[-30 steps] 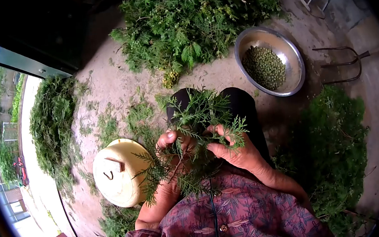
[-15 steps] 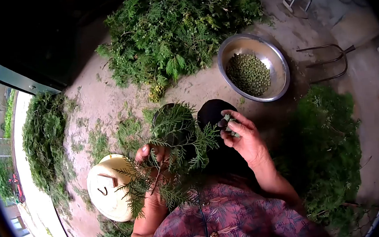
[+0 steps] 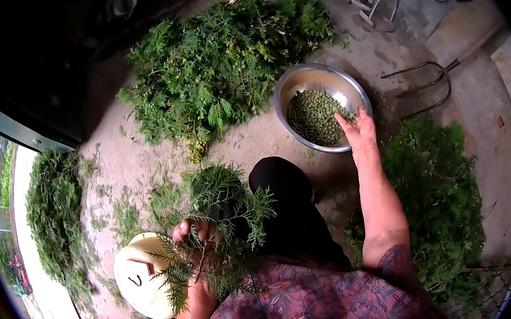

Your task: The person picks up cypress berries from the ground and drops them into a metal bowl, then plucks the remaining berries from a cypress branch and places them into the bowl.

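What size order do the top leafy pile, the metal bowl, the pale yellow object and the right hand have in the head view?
1. Top leafy pile
2. Metal bowl
3. Pale yellow object
4. Right hand

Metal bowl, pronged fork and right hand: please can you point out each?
Metal bowl [image 3: 344,84]: head view, bare inner wall.
Pronged fork [image 3: 453,65]: head view, joint of prongs and handle.
Right hand [image 3: 361,131]: head view, middle of the hand.

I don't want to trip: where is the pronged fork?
In the head view, the pronged fork lies at upper right, just right of the metal bowl, tines toward it.
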Available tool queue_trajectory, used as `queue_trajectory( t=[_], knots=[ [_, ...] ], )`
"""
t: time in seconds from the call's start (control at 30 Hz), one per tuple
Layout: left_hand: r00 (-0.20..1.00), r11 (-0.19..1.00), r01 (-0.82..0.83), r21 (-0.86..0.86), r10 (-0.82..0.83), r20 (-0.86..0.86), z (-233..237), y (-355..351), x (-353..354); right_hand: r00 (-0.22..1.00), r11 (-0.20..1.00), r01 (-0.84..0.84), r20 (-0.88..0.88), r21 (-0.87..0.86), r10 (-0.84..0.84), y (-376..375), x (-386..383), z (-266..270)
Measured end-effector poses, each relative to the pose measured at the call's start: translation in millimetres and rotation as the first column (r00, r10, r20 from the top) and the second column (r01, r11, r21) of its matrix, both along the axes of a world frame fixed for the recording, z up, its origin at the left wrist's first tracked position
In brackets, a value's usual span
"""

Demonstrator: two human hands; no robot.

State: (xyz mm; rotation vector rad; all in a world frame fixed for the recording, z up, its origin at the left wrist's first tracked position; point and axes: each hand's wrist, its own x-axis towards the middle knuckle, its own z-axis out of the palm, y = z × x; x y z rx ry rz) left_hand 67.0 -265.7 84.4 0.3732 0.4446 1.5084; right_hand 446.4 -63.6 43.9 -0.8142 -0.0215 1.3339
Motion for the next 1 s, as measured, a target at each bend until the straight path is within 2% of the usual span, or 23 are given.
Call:
queue_trajectory(
  t=[0.1,0.13,0.17,0.2,0.23,0.3,0.37,0.4,0.43,0.5,0.53,0.6,0.63,0.67,0.7,0.73,0.77,0.83,0.87,0.97,1.0],
  knots=[
    [0.998,0.997,0.058,0.044,-0.057,-0.028,-2.2,2.1,-4.7,0.996,0.994,0.064,0.068,-0.085,-0.058,8.1,7.4,12.8],
    [0.997,0.995,0.074,0.066,-0.075,0.018,-3.8,3.3,-4.7,0.992,0.999,0.044,0.120,-0.033,-0.039,10.4,10.8,12.6],
    [0.994,0.993,0.087,0.086,-0.093,0.062,-5.7,4.9,-4.3,0.985,0.987,0.136,0.123,-0.089,-0.125,12.9,12.1,15.5],
    [0.989,0.990,0.096,0.100,-0.107,0.104,-6.1,4.8,-4.5,0.987,0.992,0.119,0.111,-0.047,-0.113,16.7,19.6,10.1],
    [0.995,0.998,0.048,0.040,-0.051,0.082,-3.6,3.4,-1.6,0.991,0.995,0.096,0.094,-0.015,-0.094,16.5,27.0,3.7],
    [0.996,1.000,0.006,-0.019,-0.004,0.089,3.5,2.2,2.7,0.990,0.998,0.052,0.131,-0.034,-0.047,9.9,27.3,2.2],
    [0.998,0.998,0.040,0.044,-0.042,0.048,5.6,9.4,2.2,0.966,0.999,-0.029,0.254,-0.029,0.036,-10.5,-5.8,26.7],
    [0.998,0.997,0.042,0.060,-0.045,0.048,6.9,12.5,2.8,0.943,0.977,-0.197,0.290,0.079,0.166,-29.4,-28.5,47.8],
    [0.997,0.995,0.053,0.079,-0.058,0.053,7.6,14.7,3.5,0.899,0.918,-0.351,0.341,0.185,0.276,-52.9,-54.1,68.3],
    [0.998,0.999,0.004,0.044,-0.006,0.062,7.0,14.5,3.6,0.764,0.675,-0.641,0.388,0.367,0.515,-98.4,-100.6,100.7],
    [0.998,0.999,-0.017,0.029,0.015,0.067,6.6,14.5,4.2,0.654,0.551,-0.756,0.449,0.353,0.609,-118.9,-116.0,101.4],
    [0.999,0.999,-0.040,-0.035,0.042,0.035,14.2,13.9,8.5,0.290,0.282,-0.952,0.665,0.123,0.689,-143.7,-145.9,113.6],
    [0.999,0.997,-0.041,-0.061,0.042,0.014,22.3,12.8,12.4,0.193,0.270,-0.963,0.736,0.013,0.649,-153.5,-160.6,104.9],
    [0.999,0.995,-0.043,-0.085,0.043,-0.006,30.2,11.6,16.0,0.229,0.383,-0.923,0.748,-0.036,0.623,-162.0,-174.6,95.2],
    [0.999,0.993,-0.048,-0.110,0.045,-0.026,36.3,10.3,17.3,0.211,0.432,-0.892,0.720,-0.135,0.660,-164.2,-182.0,87.3],
    [1.000,0.992,-0.026,-0.121,0.024,-0.020,40.0,9.4,16.5,0.268,0.506,-0.859,0.772,-0.080,0.577,-165.6,-190.9,79.9],
    [0.997,0.978,-0.078,-0.195,0.075,-0.024,40.8,7.9,18.1,0.318,0.572,-0.820,0.814,-0.021,0.486,-167.0,-198.9,75.8],
    [0.985,0.924,-0.174,-0.342,0.169,-0.044,40.6,4.7,23.4,0.307,0.577,-0.816,0.820,-0.035,0.483,-169.1,-210.3,76.3],
    [0.990,0.956,-0.140,-0.257,0.133,-0.045,32.3,4.5,21.6,0.301,0.581,-0.813,0.823,-0.043,0.482,-169.5,-213.7,76.3],
    [0.997,0.974,-0.048,-0.221,0.033,-0.072,38.1,0.2,24.0,0.352,0.568,-0.822,0.763,-0.025,0.542,-171.8,-219.7,65.8],
    [1.000,0.979,-0.005,-0.203,0.004,-0.006,30.1,-0.3,19.5,0.257,0.544,-0.835,0.816,-0.082,0.517,-169.4,-214.6,68.7]
  ],
)
